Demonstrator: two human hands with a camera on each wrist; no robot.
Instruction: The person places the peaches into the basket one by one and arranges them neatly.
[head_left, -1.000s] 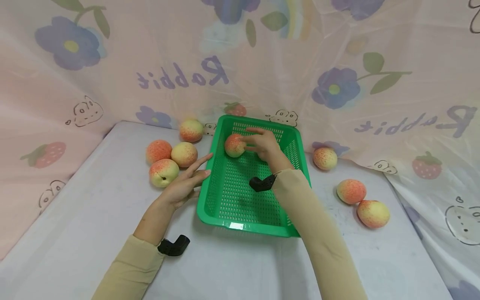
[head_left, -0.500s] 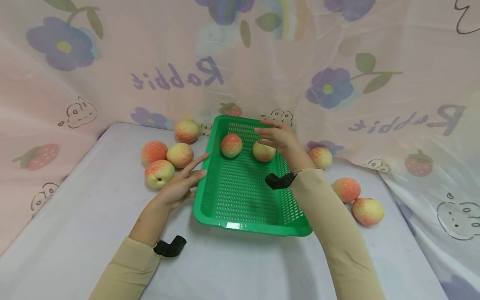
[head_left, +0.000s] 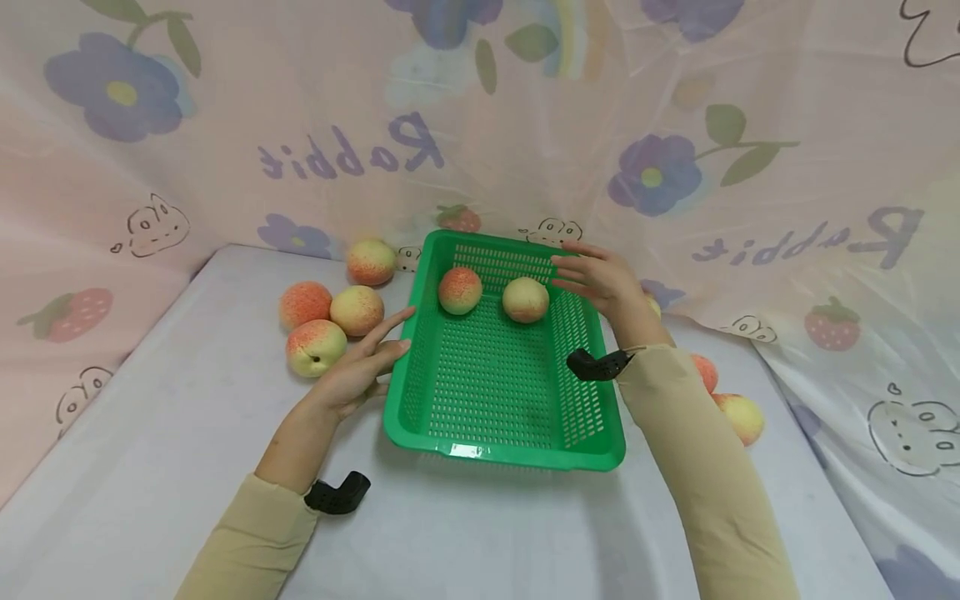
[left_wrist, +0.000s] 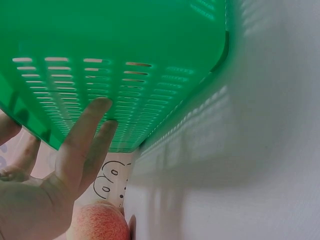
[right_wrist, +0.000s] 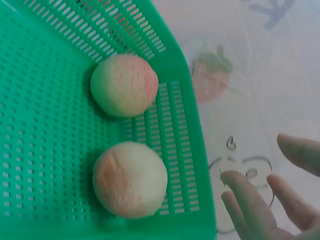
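Observation:
A green perforated plastic basket point(head_left: 502, 457) stands on the table with two peaches in its far end: a redder peach point(head_left: 460, 291) at left and a paler yellow peach point(head_left: 525, 300) at right. My left hand point(head_left: 356, 373) rests its extended fingers against the basket's left side; the left wrist view has two fingertips on the slotted outer wall point(left_wrist: 160, 95). Over the far right corner of the basket hovers my right hand point(head_left: 603, 287), fingers spread and holding nothing. From the right wrist view, both peaches lie apart, with my right fingers point(right_wrist: 252, 205) beyond the rim.
Left of the basket, several peaches cluster, among them a red peach point(head_left: 305, 306) and a yellow-red peach point(head_left: 317, 347). On the right, a peach point(head_left: 741, 417) and others are partly hidden behind my right arm. A printed curtain point(head_left: 525, 125) backs the white table point(head_left: 480, 533).
My right hand has drawn away from the paler peach, leaving it in the basket, and moved right toward the far right corner. The left hand stays at the basket's side.

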